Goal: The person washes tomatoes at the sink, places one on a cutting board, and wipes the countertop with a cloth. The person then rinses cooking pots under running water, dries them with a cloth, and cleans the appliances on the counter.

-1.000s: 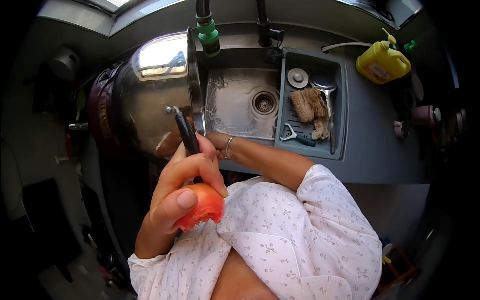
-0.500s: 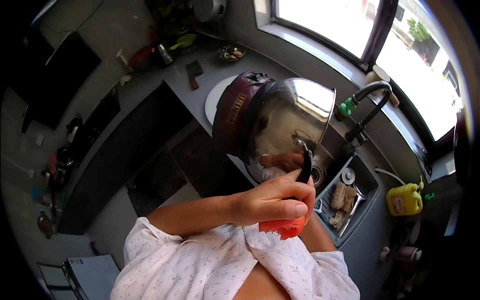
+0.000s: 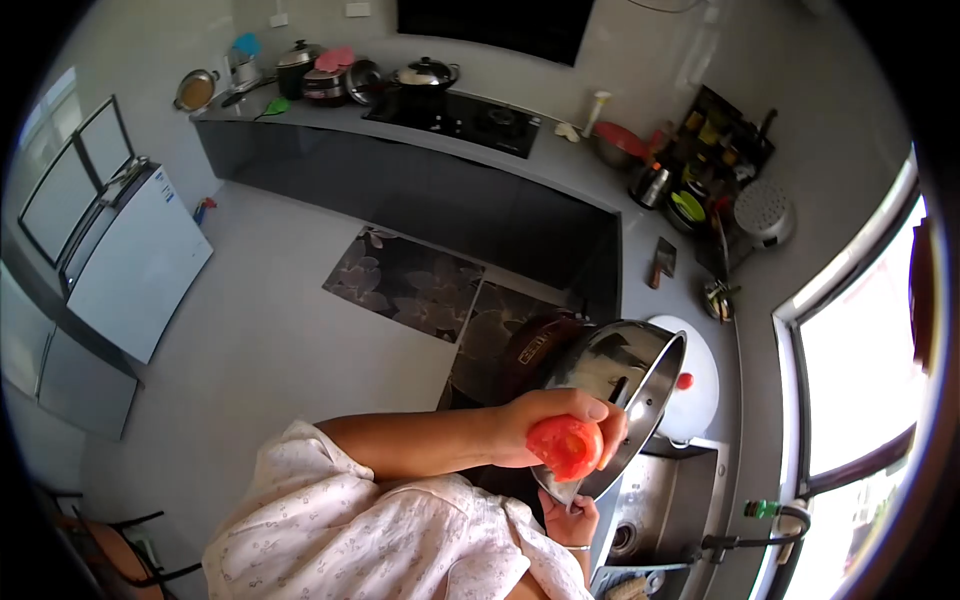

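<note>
My left hand (image 3: 565,420) is closed around a red, wet-looking cut tomato (image 3: 565,447) with a hollow in its middle. A black handle (image 3: 618,390) of a large shiny steel pot (image 3: 600,360) shows beside my left fingers. The pot is tilted, its open mouth facing right. Below, my right hand (image 3: 572,520), with a bracelet at the wrist, grips a metal piece at the pot's lower rim. A maroon part with a label (image 3: 535,342) shows behind the steel; I cannot tell whether they are joined.
A steel sink (image 3: 655,500) with a black faucet (image 3: 740,542) is on the right. A white round board (image 3: 700,400) with a small red thing lies behind the pot. On the counter are a cleaver (image 3: 662,260) and a stove (image 3: 470,122). A dark patterned mat (image 3: 400,285) covers some floor.
The view has swung left, bringing more of the floor and stove in. The tomato's hollow face now shows, and the pot's mouth has come into sight. My right hand has become visible at its rim.
</note>
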### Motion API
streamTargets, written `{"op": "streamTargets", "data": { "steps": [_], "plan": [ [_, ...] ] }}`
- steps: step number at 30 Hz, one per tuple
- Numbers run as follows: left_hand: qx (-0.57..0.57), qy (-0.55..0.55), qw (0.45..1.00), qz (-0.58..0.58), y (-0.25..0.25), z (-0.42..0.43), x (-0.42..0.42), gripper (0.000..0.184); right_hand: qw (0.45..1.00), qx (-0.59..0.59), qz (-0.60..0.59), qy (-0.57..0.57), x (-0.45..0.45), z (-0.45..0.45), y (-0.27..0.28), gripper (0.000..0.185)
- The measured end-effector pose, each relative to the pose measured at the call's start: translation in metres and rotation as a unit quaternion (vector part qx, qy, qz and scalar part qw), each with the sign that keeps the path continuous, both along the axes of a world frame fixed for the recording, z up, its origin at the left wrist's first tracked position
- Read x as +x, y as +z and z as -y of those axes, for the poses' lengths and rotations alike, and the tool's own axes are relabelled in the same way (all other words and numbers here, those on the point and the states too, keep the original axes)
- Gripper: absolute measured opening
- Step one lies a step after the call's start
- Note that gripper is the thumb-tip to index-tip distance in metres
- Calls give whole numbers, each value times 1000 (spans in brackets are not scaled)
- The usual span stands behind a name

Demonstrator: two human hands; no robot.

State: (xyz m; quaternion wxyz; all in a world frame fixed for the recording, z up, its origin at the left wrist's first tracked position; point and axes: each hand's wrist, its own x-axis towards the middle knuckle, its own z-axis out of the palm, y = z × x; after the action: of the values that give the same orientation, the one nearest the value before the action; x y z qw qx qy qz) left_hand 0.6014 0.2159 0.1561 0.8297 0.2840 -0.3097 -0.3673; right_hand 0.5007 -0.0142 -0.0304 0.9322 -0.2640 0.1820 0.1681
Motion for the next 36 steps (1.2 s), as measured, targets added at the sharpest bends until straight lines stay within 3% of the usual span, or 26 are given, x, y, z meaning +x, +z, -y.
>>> {"op": "streamTargets", "data": {
  "steps": [4, 12, 15, 20, 21, 24, 25, 27, 28, 30, 31, 33, 34, 36],
  "plan": [
    [-47, 146, 988, -12, -17, -80, -21, 45, 992, 7, -80, 102, 28, -41, -13, 45],
    [-112, 358, 924, -76, -41, -179, -52, 45, 943, -5, -116, 313, 97, -131, -12, 53],
    [-112, 423, 895, -86, -45, -203, -49, 43, 891, 25, -192, 411, 142, -151, -41, 51],
    [-97, 532, 836, -96, -46, -233, -30, 41, 836, -63, -118, 532, 219, -214, -58, 51],
    [-149, 539, 825, -87, -48, -239, -24, 40, 814, -59, -118, 566, 239, -228, -66, 47],
    [-143, 599, 782, -90, -55, -272, -19, 42, 788, -123, -71, 599, 275, -292, -46, 46],
    [-190, 591, 779, -87, -62, -277, -24, 42, 771, -121, -116, 614, 289, -302, -67, 49],
    [-141, 641, 744, -124, -53, -269, -26, 40, 746, -129, -124, 641, 303, -304, -74, 59],
    [-170, 640, 732, -162, -52, -274, -29, 40, 732, -135, -123, 657, 315, -315, -77, 64],
    [-145, 657, 735, -84, -56, -299, -35, 39, 720, -142, -124, 667, 324, -353, -82, 71],
    [-147, 679, 714, -81, -53, -312, -40, 39, 699, -145, -121, 690, 333, -377, -85, 71],
    [-147, 733, 653, -122, -52, -312, -32, 38, 582, -106, -222, 775, 361, -408, -95, 79],
    [-148, 743, 642, -119, -53, -327, -36, 38, 570, -108, -219, 784, 361, -434, -95, 79],
    [-157, 769, 613, -90, -55, -357, -39, 39, 560, -167, -145, 798, 355, -482, -86, 55]
  ]
}}
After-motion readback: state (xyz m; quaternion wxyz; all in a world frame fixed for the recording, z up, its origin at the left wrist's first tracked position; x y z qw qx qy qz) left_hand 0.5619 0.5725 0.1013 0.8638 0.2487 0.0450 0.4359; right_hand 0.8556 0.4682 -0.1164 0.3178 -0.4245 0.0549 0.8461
